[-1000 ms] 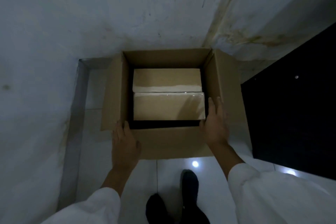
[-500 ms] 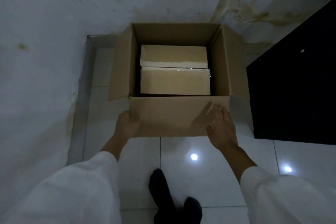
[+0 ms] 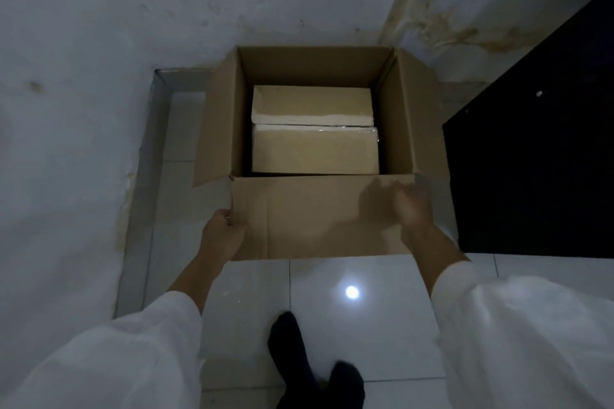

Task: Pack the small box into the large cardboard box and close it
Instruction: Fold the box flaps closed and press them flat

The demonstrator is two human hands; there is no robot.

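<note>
The large cardboard box (image 3: 312, 70) stands open on the floor against the wall, its side flaps standing up. Two small tan boxes lie inside, side by side: the near small box (image 3: 315, 151) and the far small box (image 3: 310, 103). The near flap (image 3: 309, 216) hangs out toward me. My left hand (image 3: 222, 236) grips that flap's left edge. My right hand (image 3: 413, 209), blurred, rests on the flap's right end with fingers curled; whether it grips the flap is unclear.
A stained white wall (image 3: 83, 109) runs along the left and behind the box. Close on the right stands a black cabinet (image 3: 538, 159). The floor is glossy white tile (image 3: 332, 309), and my dark-socked feet (image 3: 312, 372) are below.
My view drew back from the box. Both hands moved from the box rim down onto the near flap, the left one closing on its left edge.
</note>
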